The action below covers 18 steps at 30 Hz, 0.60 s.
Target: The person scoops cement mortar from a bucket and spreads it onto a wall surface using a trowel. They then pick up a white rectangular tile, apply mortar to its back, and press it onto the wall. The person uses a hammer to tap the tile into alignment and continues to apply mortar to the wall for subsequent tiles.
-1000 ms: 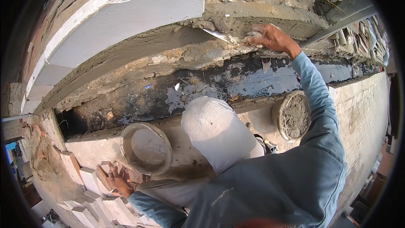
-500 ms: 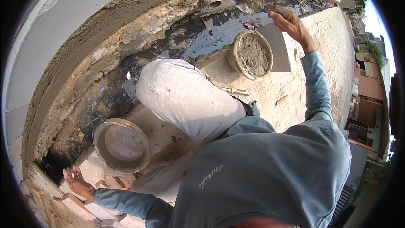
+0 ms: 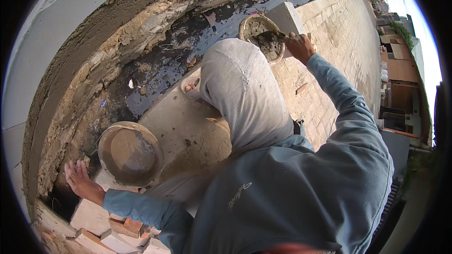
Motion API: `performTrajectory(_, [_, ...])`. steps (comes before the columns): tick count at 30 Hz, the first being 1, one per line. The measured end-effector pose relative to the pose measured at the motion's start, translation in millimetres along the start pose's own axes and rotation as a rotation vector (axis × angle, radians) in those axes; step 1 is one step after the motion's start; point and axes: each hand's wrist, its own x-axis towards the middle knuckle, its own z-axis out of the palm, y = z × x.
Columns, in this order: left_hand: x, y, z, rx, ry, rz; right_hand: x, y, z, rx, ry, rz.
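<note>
My right hand (image 3: pixel 302 47) is closed round the handle of a trowel (image 3: pixel 271 36). Its blade rests in the grey mortar (image 3: pixel 255 29) inside a round bucket (image 3: pixel 241 30) at the upper middle. On the far left, my left hand (image 3: pixel 84 182) is held out with its fingers apart and nothing in it. Beside that hand stands a second bucket (image 3: pixel 107 160), holding murky brownish water (image 3: pixel 126 149). My bent knee in grey trousers (image 3: pixel 245 84) hides part of the ground between the two buckets.
A ditch with dark water (image 3: pixel 150 89) runs between the ledge (image 3: pixel 174 127) and a rough wall (image 3: pixel 77 61) with wet render. A pale block (image 3: pixel 286 18) stands by the mortar bucket. Broken bricks and white blocks (image 3: pixel 115 240) lie at lower left. Paving (image 3: pixel 339 23) extends to the upper right.
My right hand has brought the trowel from beside the wall down into the mortar bucket. My left hand has shifted slightly up, still open. My knee and the view have moved.
</note>
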Motion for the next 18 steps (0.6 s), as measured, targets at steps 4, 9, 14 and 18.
performTrajectory(4, [-4.3, 7.5, -2.7, -0.083, 0.076, 0.053, -57.8, 2.9, -15.6, 0.231, -0.154, 0.023])
performTrajectory(9, [-10.8, 29.2, 34.2, -0.224, 0.072, 0.101, -76.6, -36.8, 24.1, 0.274, -0.292, 0.023])
performTrajectory(14, [-28.5, 36.1, 56.0, -0.264, 0.046, 0.049, -95.9, -27.5, 16.6, 0.317, -0.252, 0.058])
performTrajectory(18, [-40.3, 39.9, 61.0, -0.274, -0.013, 0.051, -116.8, -34.4, 17.8, 0.344, -0.262, 0.096])
